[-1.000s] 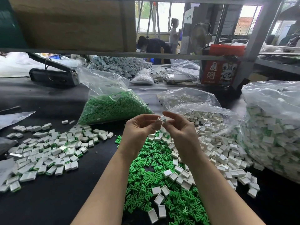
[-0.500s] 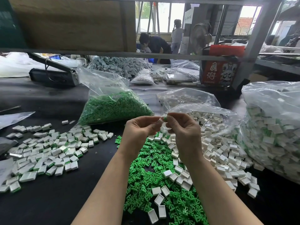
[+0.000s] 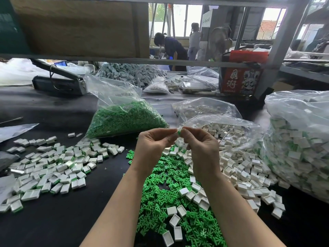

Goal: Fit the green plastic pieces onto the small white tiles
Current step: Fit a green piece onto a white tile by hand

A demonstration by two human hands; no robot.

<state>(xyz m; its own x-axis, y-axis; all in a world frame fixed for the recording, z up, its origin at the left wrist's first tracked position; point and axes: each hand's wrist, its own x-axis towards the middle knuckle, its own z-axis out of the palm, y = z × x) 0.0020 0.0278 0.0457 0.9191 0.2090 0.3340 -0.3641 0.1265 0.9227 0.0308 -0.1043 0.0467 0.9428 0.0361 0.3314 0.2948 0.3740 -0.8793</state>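
My left hand [image 3: 153, 148] and my right hand [image 3: 201, 148] meet fingertip to fingertip above the table, and together they pinch a small white tile with a green piece [image 3: 179, 133] on it. Most of that tile is hidden by my fingers. Below my hands lies a heap of loose green plastic pieces [image 3: 165, 196] with loose white tiles [image 3: 236, 168] scattered over it and to its right. A spread of white tiles with green edges [image 3: 53, 166] lies on the left of the black table.
A clear bag of green pieces [image 3: 122, 118] stands behind my hands. An open bag of white tiles [image 3: 227, 129] sits to its right, and a large bag of tiles with green [image 3: 299, 148] fills the far right. A metal shelf frame [image 3: 124, 59] crosses above; people work beyond it.
My fingertips have closed tighter together around the tile, and green now shows between them where white showed before. Both hands stayed in about the same place.
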